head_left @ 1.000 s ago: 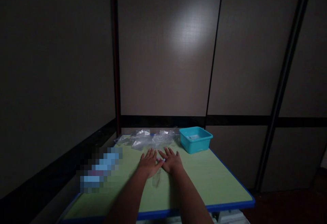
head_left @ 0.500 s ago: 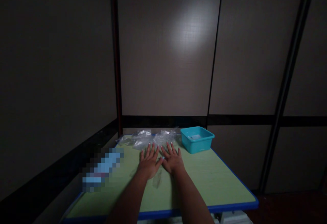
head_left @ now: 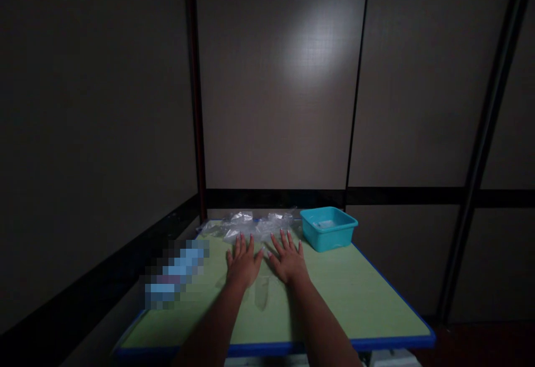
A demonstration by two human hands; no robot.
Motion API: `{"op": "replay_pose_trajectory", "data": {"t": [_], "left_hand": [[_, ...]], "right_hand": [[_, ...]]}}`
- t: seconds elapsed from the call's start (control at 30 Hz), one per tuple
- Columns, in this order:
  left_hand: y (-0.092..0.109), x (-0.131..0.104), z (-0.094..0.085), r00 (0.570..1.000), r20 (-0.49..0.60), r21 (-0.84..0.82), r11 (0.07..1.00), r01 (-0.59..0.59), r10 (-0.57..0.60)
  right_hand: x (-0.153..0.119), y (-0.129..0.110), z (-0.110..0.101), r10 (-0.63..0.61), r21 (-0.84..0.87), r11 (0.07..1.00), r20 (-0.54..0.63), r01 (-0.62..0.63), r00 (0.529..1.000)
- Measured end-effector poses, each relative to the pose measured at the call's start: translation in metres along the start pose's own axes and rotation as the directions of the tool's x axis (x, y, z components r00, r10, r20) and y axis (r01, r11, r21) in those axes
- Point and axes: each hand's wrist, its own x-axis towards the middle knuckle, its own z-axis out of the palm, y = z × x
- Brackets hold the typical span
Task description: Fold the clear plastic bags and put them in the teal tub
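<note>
1. green table (head_left: 368, 305) below the grip, blue-edged, and both hands are out over it!
2. left hand (head_left: 242, 269): palm down, fingers spread wide, thumb angled inward.
3. right hand (head_left: 290, 266): spread too, nearly a mirror, just a slim gap between the thumbs.
4. clear strip (head_left: 262, 294), faint, on the table between the wrists; whether a palm presses any of it, can't tell.
5. crumpled plastic (head_left: 239, 223), shiny, right ahead of the fingertips; contact, can't tell.
6. teal tub (head_left: 328, 238), ahead and right of the right hand, upright, something pale inside, too dim to name.
7. left of the left hand, a blue shape (head_left: 178, 272), pixelated past naming.
8. dark panels (head_left: 271, 105) beyond the plastic, one catching glare.
</note>
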Motion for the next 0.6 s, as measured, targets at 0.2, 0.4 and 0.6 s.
{"op": "replay_pose_trajectory", "data": {"t": [0.2, 0.4, 0.6], "left_hand": [[-0.002, 0.003, -0.01, 0.979, -0.095, -0.601, 0.794, 0.089, -0.182], [-0.003, 0.036, -0.036, 0.969, 0.076, -0.99, 0.096, 0.101, -0.234], [-0.019, 0.052, -0.045, 0.983, 0.184, -0.942, -0.287, 0.172, -0.015]], "right_hand": [[0.003, 0.008, 0.001, 0.032, 0.159, 0.987, -0.018, -0.028, 0.999], [0.005, 0.017, 0.006, 0.052, 0.366, 0.931, -0.123, -0.003, 0.991], [0.006, 0.015, -0.008, 0.079, 0.522, 0.839, -0.394, 0.152, 0.916]]}}
